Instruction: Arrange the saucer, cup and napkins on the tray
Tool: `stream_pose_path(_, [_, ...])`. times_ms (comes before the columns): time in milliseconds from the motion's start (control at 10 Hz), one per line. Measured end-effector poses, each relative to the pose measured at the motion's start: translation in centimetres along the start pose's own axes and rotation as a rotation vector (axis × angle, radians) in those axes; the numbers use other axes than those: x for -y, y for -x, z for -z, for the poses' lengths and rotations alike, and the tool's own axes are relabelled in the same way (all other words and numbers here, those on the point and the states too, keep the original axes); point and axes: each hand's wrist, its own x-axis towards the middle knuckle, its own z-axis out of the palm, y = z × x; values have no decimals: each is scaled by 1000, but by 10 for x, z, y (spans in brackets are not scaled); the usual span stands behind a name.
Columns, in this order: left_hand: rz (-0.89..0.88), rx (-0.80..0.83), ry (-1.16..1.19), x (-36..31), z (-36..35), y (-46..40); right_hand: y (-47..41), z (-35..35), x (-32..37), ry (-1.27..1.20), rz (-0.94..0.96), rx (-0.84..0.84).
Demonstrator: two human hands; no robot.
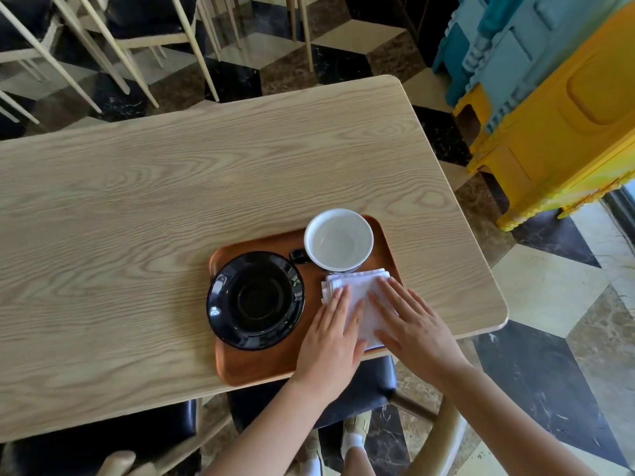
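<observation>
A brown wooden tray (261,367) lies near the front right edge of the table. On its left part rests a black saucer (255,300). At the tray's far right corner stands an empty cup (338,239), white inside, dark outside, with its black handle pointing left. A stack of white folded napkins (357,292) lies on the tray's right part, just in front of the cup. My left hand (331,341) rests flat on the napkins' left side. My right hand (410,326) lies flat on their right side. Both hands have their fingers stretched out.
The light wooden table (154,207) stretches far to the left and back. A dark chair seat (360,389) sits below the table's front edge. Pale chair legs (103,46) stand beyond the table. Stacked yellow and blue plastic stools (549,97) stand at the right.
</observation>
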Motion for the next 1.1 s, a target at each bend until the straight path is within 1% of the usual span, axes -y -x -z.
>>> stream_pose_path(200, [14,-13,-16,11,3,14,-3,-2,18,1,23,-37])
stream_pose_path(500, [16,-33,-45,16,5,20,-5,-6,25,19,36,-9])
stream_pose_path(600, [18,-23,-32,16,5,19,-5,-5,26,23,25,-6])
stream_pose_path(700, [10,6,-68,13,13,17,-6,3,30,61,21,29])
stream_pose_path(800, [7,63,-105,11,28,13,-11,25,34,66,-25,80])
stream_pose_path(900, [0,99,-95,9,68,7,-17,69,42,-40,-85,110])
stream_pose_path(1000, [31,114,-65,17,128,-8,-30,127,48,-201,-216,164])
stream_pose_path(1100, [58,290,-6,27,185,-25,-42,181,54,-183,-198,288])
